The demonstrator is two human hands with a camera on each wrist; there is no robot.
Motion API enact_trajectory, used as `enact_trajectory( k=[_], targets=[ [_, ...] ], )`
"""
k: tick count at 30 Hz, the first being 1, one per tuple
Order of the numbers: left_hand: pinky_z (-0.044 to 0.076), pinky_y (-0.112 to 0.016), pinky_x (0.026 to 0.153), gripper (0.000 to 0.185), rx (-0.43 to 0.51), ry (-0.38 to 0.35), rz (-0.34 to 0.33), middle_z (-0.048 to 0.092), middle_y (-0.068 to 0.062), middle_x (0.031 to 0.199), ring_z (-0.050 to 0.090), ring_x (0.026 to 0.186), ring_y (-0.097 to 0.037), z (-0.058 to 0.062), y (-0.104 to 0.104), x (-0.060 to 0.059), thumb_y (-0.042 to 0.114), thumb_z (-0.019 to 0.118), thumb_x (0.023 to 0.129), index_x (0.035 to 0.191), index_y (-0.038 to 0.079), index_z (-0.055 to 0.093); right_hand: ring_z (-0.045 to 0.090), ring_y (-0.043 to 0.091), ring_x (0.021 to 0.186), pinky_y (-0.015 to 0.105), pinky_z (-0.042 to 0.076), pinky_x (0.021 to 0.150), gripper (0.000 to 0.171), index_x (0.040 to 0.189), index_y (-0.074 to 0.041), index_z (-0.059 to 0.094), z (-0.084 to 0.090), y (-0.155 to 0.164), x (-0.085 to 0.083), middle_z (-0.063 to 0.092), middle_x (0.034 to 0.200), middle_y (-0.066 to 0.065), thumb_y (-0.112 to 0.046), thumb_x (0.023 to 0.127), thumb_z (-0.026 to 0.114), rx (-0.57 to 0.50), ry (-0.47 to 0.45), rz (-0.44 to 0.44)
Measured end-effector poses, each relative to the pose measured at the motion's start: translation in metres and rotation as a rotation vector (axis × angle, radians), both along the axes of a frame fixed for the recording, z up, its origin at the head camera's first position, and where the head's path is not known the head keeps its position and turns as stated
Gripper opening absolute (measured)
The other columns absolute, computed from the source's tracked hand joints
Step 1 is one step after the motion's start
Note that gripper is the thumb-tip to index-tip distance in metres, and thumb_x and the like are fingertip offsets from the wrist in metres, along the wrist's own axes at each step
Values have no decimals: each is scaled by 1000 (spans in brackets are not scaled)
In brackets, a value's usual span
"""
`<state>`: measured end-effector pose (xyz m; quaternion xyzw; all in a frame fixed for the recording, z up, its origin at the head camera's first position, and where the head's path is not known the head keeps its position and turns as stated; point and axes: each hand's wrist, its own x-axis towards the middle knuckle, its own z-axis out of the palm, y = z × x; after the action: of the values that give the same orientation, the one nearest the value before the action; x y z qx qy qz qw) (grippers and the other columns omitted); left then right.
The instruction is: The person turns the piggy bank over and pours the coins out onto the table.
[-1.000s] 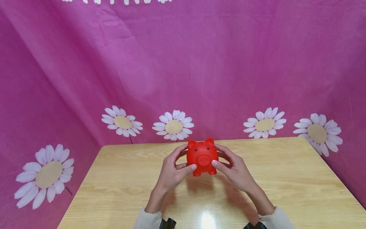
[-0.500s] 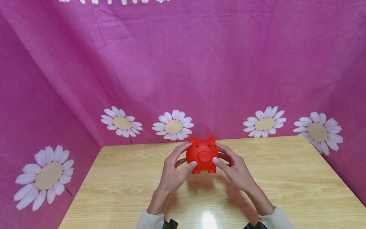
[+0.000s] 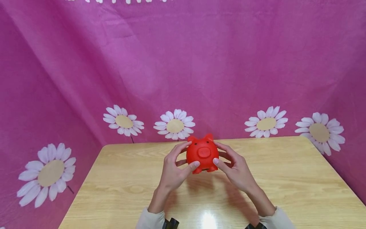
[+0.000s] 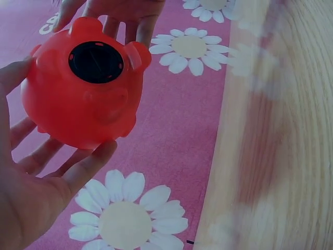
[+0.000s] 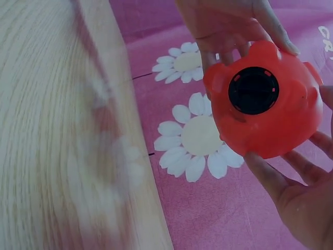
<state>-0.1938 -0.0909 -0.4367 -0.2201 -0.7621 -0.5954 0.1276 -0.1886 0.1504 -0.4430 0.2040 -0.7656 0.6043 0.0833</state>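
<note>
A red piggy bank [image 3: 202, 153] faces me, held just above the wooden table [image 3: 286, 181] near its far edge. My left hand [image 3: 178, 161] grips its left side, thumb low at the front and fingers curled over the top. My right hand [image 3: 228, 160] grips the right side in the same way. In the left wrist view the piggy bank [image 4: 78, 109] shows its underside with a round black plug [image 4: 96, 61], cradled by my left hand [image 4: 36, 192]. The right wrist view shows the same plug [image 5: 253, 90] on the piggy bank [image 5: 270, 125], above my right hand's fingers [image 5: 291, 192].
A pink cloth backdrop [image 3: 183, 63] printed with white daisies hangs right behind the table and wraps both sides. The light wood tabletop stretches left, right and toward me, with a glare spot [image 3: 208, 219] near the front edge.
The piggy bank has risen slightly off the table and its snout has tipped upward; both hands moved up with it, keeping the same grip.
</note>
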Motion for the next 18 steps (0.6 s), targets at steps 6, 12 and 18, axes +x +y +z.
enact_trajectory(
  k=[6, 12, 18],
  targets=[
    [68, -37, 84, 60, 58, -62, 0, 65, -3, 148, 66, 130, -34, 0, 1, 3, 23, 83, 93, 150, 23, 61, 65, 40, 133, 30, 62, 101, 64, 157, -18, 54, 1, 3, 2, 57, 158, 12, -7, 99, 76, 4, 31, 49],
    [68, -36, 82, 58, 97, -102, -7, 64, -4, 149, 67, 129, -36, 1, 1, 5, 23, 81, 95, 149, 23, 62, 66, 36, 132, 38, 64, 100, 71, 157, -24, 53, 3, 3, 3, 59, 156, 6, -9, 94, 82, 27, 41, 74],
    [69, -37, 80, 57, 85, -122, -20, 64, -6, 149, 68, 125, -37, 5, 2, 2, 24, 79, 97, 150, 22, 61, 66, 34, 132, 43, 65, 98, 78, 157, -27, 54, 5, 5, 0, 60, 154, 3, -8, 89, 86, 18, 57, 77]
  ],
)
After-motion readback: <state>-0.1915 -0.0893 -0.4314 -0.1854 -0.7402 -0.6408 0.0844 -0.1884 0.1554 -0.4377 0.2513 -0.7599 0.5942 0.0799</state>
